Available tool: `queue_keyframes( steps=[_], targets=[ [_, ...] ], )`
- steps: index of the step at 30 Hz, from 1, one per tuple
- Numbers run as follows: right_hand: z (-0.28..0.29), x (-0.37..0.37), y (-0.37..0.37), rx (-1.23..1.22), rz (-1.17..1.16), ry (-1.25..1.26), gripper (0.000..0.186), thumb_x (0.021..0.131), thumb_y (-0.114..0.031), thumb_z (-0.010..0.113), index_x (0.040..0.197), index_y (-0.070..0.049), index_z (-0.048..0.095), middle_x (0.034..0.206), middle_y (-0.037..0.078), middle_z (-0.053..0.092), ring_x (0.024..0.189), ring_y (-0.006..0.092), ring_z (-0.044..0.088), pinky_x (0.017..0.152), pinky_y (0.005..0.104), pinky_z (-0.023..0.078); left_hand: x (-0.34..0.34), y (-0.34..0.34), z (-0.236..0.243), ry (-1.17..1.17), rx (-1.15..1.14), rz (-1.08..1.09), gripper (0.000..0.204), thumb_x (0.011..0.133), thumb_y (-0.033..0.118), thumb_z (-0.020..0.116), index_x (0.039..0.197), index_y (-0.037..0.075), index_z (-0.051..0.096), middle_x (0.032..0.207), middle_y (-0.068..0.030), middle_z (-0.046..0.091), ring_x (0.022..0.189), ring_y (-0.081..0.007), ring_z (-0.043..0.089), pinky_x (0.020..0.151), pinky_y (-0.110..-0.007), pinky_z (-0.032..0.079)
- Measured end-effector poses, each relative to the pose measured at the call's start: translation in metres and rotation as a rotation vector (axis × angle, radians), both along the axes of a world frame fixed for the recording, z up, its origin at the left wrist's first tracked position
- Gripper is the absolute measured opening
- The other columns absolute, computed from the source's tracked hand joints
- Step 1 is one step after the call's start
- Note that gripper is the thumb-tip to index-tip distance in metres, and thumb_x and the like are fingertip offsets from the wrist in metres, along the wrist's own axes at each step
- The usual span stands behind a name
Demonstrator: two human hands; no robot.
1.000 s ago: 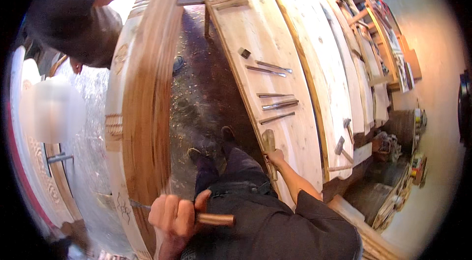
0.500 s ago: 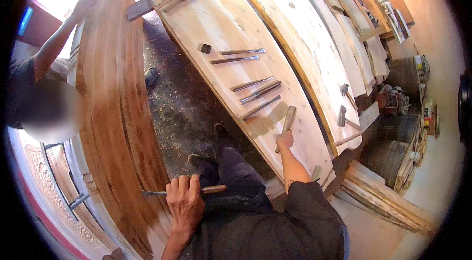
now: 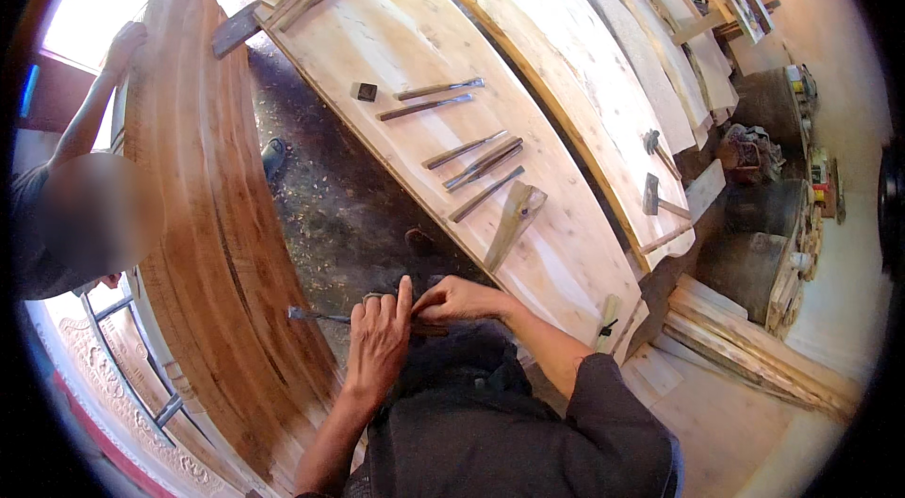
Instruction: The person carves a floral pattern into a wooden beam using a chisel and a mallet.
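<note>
My left hand holds a flat chisel crosswise, its index finger raised. My right hand is closed in a pinch beside it at the handle end; what its fingertips grip is partly hidden. On the pale plank in front lies a wooden mallet, with several chisels in rows above it and a small dark block. A long brown board stands along my left.
A co-worker's arm grips the brown board. Farther right are more planks, two hammers, dark barrels and stacked boards. Carved pale panels stand at lower left. The dark floor has shavings.
My right hand has put the mallet down on the plank and moved left to my left hand and the chisel. The view has turned, and the co-worker's hand is lower in view.
</note>
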State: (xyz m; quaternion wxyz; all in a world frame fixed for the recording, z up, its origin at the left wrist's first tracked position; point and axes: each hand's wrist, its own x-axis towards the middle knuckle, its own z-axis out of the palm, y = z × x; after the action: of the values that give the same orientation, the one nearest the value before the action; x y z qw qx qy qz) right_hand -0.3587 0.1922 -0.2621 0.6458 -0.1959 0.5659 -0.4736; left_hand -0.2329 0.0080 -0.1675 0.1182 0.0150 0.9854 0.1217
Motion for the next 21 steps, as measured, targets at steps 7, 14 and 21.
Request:
queue_keyframes(
  steps=[7,14,21],
  targets=[
    [0.002,0.0,-0.007,-0.061,0.195,-0.161,0.042,0.094,-0.023,0.081,0.127,0.001,0.074,0.103,0.005,0.075,0.093,0.0161,0.065,0.084,0.0349,0.055,0.007,0.009,-0.028,-0.06,0.02,-0.128,0.066,0.098,0.013,0.059,0.162,0.004,0.044,0.104,-0.0073,0.058,0.1,-0.025,0.058,0.086,-0.041,0.045],
    [-0.037,0.003,0.008,0.036,-0.273,-0.199,0.031,0.098,-0.022,0.077,0.113,0.006,0.074,0.087,0.01,0.076,0.08,0.0165,0.067,0.075,0.0386,0.056,-0.008,-0.002,0.0,0.111,0.131,0.005,0.067,0.094,0.015,0.07,0.157,0.01,0.05,0.159,-0.0222,0.05,0.15,-0.0418,0.046,0.126,-0.056,0.036],
    [-0.162,-0.063,0.053,0.741,-0.715,0.147,0.023,0.096,-0.017,0.079,0.104,0.005,0.074,0.095,0.014,0.081,0.081,0.0215,0.078,0.06,0.0356,0.064,0.042,-0.097,0.067,0.462,-0.196,0.517,0.048,0.097,0.013,0.078,0.141,0.005,0.063,0.148,-0.0206,0.06,0.139,-0.0433,0.057,0.115,-0.055,0.049]
  ],
)
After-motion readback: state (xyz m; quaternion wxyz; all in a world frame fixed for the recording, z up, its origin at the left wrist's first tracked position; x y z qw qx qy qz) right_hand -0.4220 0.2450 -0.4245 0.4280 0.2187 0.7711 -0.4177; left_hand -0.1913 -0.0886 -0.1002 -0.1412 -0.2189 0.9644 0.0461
